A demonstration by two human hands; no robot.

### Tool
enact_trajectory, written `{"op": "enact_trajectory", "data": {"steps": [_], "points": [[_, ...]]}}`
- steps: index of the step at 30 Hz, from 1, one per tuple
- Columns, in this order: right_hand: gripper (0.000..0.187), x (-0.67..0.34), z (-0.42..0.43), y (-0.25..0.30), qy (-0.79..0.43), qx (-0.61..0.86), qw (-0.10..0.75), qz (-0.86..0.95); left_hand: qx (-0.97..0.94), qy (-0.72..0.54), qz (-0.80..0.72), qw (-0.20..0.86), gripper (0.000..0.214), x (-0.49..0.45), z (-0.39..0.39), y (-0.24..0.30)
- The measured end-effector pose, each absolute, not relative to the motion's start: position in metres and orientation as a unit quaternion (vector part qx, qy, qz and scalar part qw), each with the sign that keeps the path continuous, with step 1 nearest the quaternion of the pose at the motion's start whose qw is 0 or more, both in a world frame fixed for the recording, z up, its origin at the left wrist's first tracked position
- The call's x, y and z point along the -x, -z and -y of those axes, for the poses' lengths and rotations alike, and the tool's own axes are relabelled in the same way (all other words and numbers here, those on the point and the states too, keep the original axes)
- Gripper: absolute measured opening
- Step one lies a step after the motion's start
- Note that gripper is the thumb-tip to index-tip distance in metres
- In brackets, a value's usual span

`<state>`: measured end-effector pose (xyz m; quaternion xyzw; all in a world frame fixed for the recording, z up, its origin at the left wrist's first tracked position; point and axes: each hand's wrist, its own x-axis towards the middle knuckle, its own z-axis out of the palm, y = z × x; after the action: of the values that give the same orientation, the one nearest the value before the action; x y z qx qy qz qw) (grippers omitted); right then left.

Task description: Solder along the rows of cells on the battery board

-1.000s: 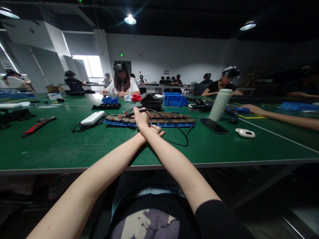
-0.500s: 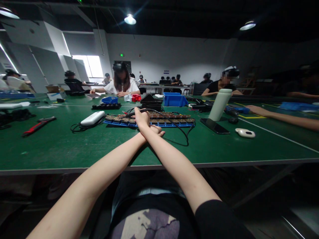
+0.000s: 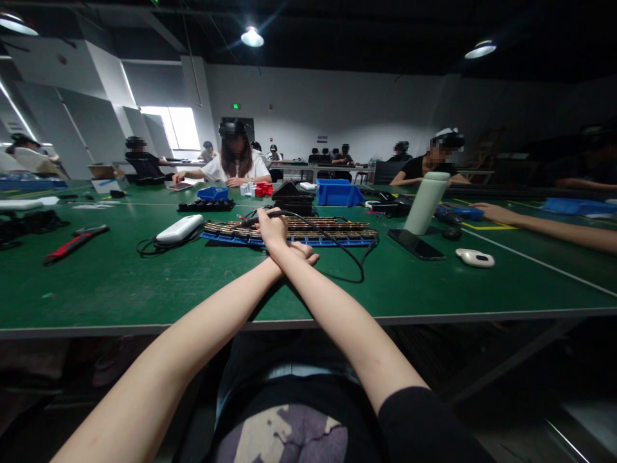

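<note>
Pinching a rounded black tool (image 3: 250,222), right fingers (image 3: 263,217) bend; left fingers (image 3: 313,258), I can't tell.

The person wears a black top (image 3: 299,391), 1 short sleeve (image 3: 424,424) visible, beige-and-purplish-grey print (image 3: 299,437), pale blue cloth (image 3: 289,371) below.

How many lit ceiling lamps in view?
3: a round white ceiling lamp in the upper-left corner, a second lamp above and left of centre, and a third lamp at upper right. Others may be out of frame.
</note>
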<state>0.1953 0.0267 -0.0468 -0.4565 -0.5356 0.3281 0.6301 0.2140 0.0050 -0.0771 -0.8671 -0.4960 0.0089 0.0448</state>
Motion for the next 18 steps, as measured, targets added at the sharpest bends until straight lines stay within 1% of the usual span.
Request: {"op": "enact_trajectory", "data": {"steps": [4, 9, 18], "points": [[0.017, -0.195, -0.022, 0.044, -0.338, 0.437, 0.646, 0.527, 0.854, -0.022, 0.516, 0.057, 0.044, -0.216, -0.004, 0.077], [0.011, -0.196, -0.006, 0.035, -0.370, 0.420, 0.645, 0.520, 0.852, -0.023, 0.520, 0.059, 0.044, -0.217, 0.003, 0.072], [0.011, -0.194, 0.000, 0.031, -0.396, 0.389, 0.641, 0.531, 0.851, -0.032, 0.521, 0.061, 0.044, -0.220, 0.010, 0.065]]}}
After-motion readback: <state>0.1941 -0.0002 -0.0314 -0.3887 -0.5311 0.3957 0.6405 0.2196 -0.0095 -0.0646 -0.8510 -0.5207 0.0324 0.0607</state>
